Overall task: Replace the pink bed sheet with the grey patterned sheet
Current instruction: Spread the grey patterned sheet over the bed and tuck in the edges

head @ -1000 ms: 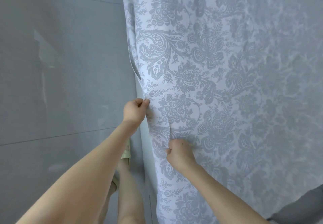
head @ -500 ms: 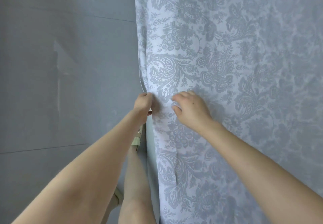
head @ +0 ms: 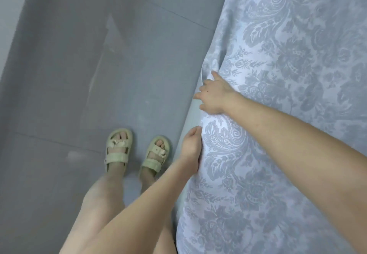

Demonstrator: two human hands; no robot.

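Observation:
The grey patterned sheet (head: 278,114) covers the bed and fills the right side of the head view, its left edge hanging over the bed's side. My left hand (head: 191,146) grips that edge, thumb on top and fingers hidden behind the cloth. Just beyond it my right hand (head: 213,95) lies on the sheet at the same edge with its fingers spread, some reaching past the fold. A pale strip of the bed's side (head: 189,118) shows between the two hands. No pink sheet is in view.
Grey tiled floor (head: 89,75) runs along the left of the bed. My feet in pale green sandals (head: 117,150) stand on it close to the bed's side, and a lighter wall strip lies at the far left.
The view has tilted down to the floor and my feet. My right hand has moved along the edge past my left hand and spread its fingers. My left hand keeps hold of the edge.

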